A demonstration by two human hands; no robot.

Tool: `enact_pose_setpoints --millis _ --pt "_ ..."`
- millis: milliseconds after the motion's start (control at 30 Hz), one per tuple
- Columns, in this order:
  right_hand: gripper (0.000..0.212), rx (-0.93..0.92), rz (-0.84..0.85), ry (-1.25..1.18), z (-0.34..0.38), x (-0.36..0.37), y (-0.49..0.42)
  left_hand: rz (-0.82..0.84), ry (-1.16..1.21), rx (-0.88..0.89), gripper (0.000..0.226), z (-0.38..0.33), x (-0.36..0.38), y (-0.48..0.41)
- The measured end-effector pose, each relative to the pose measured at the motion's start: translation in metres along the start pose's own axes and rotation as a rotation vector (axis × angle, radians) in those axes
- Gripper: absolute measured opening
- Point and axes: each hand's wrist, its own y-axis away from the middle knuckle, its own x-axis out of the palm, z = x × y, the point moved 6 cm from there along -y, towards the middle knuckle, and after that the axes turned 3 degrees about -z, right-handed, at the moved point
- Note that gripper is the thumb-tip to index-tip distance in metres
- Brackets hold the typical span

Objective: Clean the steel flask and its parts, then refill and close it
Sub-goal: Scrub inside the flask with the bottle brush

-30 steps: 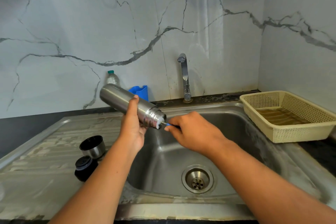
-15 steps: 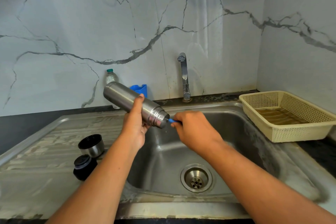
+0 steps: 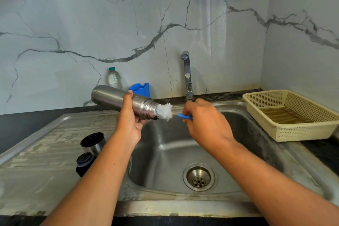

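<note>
Steel flask [image 3: 117, 98]: one showing.
Bottle brush [image 3: 165, 111]: one showing.
Steel cup [image 3: 95, 147]: one standing, 8 o'clock.
Black stopper [image 3: 85, 160]: one sitting, 8 o'clock.
Plastic bottle [image 3: 114, 79]: one standing, 11 o'clock.
Tap [image 3: 187, 73]: one standing, 12 o'clock.
Plastic basket [image 3: 291, 134]: one sitting, 3 o'clock.

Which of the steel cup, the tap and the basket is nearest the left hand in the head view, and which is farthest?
1. The steel cup, on the draining board, just left of the left hand gripping the flask.
2. The tap, farther back and to the hand's right.
3. The basket, at the far right.
</note>
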Motion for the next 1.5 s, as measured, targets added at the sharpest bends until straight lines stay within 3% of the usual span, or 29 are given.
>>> enact_pose_setpoints --millis 267,500,700,900,1100,1333,1500 --pt "0.014 -0.035 0.094 -0.064 0.012 0.018 -0.002 0.069 -0.085 0.003 0.045 0.016 0.013 0.007" --pt "0.041 -0.064 0.221 -0.144 -0.003 0.010 0.002 0.017 0.033 0.021 0.041 -0.006 -0.004 0.000" --pt "0.035 -0.020 0.271 -0.275 0.003 0.027 0.002 0.143 -0.073 0.012 0.049 0.015 0.014 0.010" --pt "0.035 0.070 0.384 -0.478 -0.017 0.023 0.004 0.093 0.053 0.076 0.048 -0.010 0.003 0.003" --pt "0.031 0.021 0.328 -0.352 0.003 0.036 0.002 0.166 -0.117 0.035 0.057 0.015 0.015 0.013" --pt "0.031 0.011 0.262 -0.193 -0.022 0.016 -0.003 0.037 -0.026 0.046 0.049 -0.002 -0.005 -0.005" --pt "0.024 0.025 0.237 -0.196 -0.027 0.009 -0.008 0.037 -0.019 0.052 0.044 -0.005 -0.004 -0.005"
